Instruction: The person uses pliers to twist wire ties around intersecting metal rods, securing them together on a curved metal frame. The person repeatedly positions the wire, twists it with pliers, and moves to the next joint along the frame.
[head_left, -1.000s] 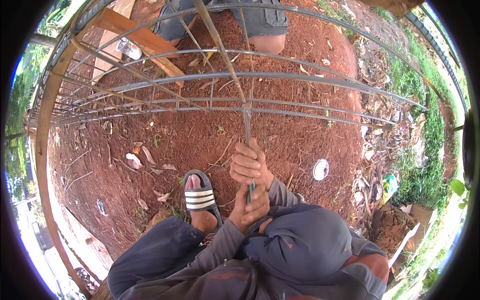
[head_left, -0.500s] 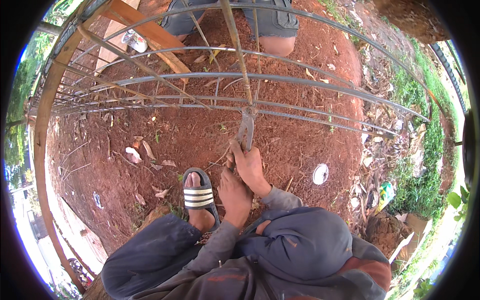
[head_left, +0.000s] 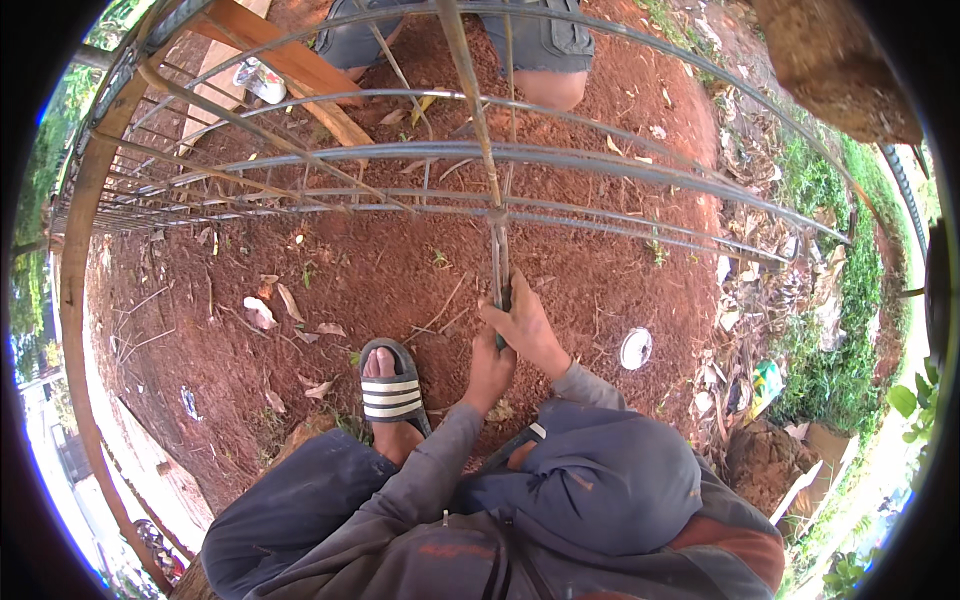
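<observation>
In front of me a pair of metal pincers points away from my body, its jaws up against a crossing of the steel rebar cage. A rusty cross bar comes down to that same crossing. My right hand is closed round the pincers' handles. Just below and to the left, my left hand is wrapped round the handle ends, where a bit of dark green shows. Whether the jaws bite on a wire is too small to tell.
A wooden post stands at the left, with an orange-brown plank behind the cage. Across from me is another person's knee. A white round lid and dry leaves lie on red soil. My sandalled foot is near my left hand.
The pincers have turned edge-on, and their jaws remain at the same crossing. My right hand has shifted slightly right and my left hand up and right, closer to it.
</observation>
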